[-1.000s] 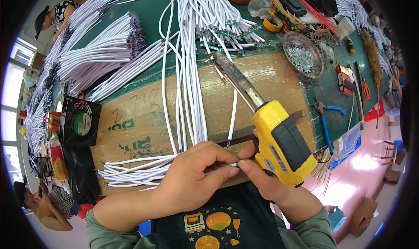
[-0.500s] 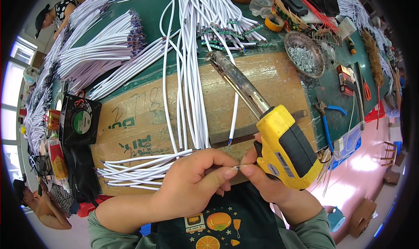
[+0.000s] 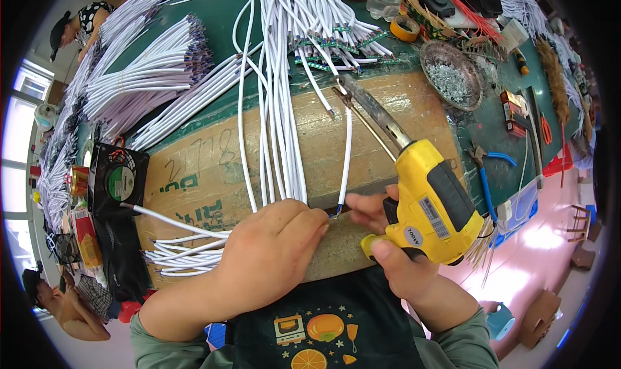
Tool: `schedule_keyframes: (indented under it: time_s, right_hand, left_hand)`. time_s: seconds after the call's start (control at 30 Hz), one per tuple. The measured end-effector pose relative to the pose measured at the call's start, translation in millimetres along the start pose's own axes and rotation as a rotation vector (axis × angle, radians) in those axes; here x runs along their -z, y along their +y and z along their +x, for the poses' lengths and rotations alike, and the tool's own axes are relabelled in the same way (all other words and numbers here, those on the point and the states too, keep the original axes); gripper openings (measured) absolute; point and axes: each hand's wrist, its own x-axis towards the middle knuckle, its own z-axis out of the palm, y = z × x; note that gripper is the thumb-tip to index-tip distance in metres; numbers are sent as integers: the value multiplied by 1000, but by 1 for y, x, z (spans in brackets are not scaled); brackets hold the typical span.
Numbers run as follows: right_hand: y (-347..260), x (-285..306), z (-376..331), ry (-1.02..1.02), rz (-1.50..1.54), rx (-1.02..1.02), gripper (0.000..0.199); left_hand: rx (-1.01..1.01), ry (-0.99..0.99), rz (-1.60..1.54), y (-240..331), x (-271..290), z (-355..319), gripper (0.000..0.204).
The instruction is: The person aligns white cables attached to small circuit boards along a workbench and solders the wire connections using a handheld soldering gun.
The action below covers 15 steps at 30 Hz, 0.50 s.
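A yellow soldering gun (image 3: 432, 204) is clenched in the right hand (image 3: 394, 252), clear of the joint; a white cable's (image 3: 345, 159) stripped end is pinched by the left hand's (image 3: 272, 252) grip for steadiness.

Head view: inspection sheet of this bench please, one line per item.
Surface: green bench top with a sheet of brown cardboard laid over it.
Job's things: yellow soldering gun and one white wire with a stripped end.
Clutter: metal dish of small bits, tape roll, blue-handled pliers, black fan.
Grippers: left hand pinches the wire end; right hand grips the gun handle, fingertips at the wire end.
Cables: bundles of white wires across the bench, more fanned under the left hand.
Surroundings: other people at the left edge; pink floor at right.
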Motion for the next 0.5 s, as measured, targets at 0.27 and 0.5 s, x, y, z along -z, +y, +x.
schedule_keyframes:
  time_s: [0.27, 0.5]
  right_hand:
    - [-3, -1, 22, -132, 97, -73, 64]
    - [-2, -1, 27, -132, 206, -99, 65]
  left_hand:
    - [81, -51, -48, -7, 3, 1, 10]
    - [66, -48, -55, -11, 1, 2, 10]
